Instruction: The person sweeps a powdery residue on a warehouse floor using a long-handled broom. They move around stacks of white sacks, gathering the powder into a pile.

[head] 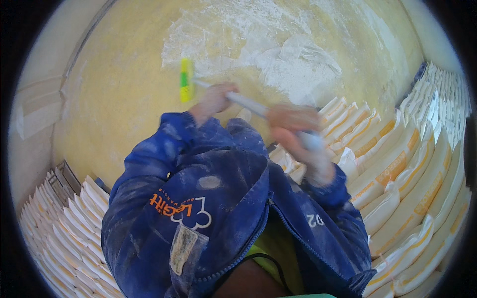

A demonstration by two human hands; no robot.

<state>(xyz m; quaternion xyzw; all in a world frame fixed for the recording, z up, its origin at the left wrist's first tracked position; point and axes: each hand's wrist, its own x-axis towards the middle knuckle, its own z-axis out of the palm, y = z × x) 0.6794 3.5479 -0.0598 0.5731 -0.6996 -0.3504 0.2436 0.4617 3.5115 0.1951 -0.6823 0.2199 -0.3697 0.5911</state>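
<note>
A white pole [249,105] runs slantwise in front of me, held in both hands. My left hand [218,98] is closed around it nearer the head. Blurred by motion, my right hand [294,124] grips it close to its upper end. At the far end sits a narrow yellow-and-green tool head [185,80], near the floor; whether it is a broom or a squeegee I cannot tell. Beyond my hands, white powder [302,70] lies in a thick patch and thin smears over the yellowish floor [123,82].
Stacked white sacks with orange print [395,171] rise close on my right. More stacked sacks [70,238] stand at the left, with a dark frame [65,177] behind them. A pale wall [37,93] borders the floor on the left. My blue jacket [223,178] carries white dust.
</note>
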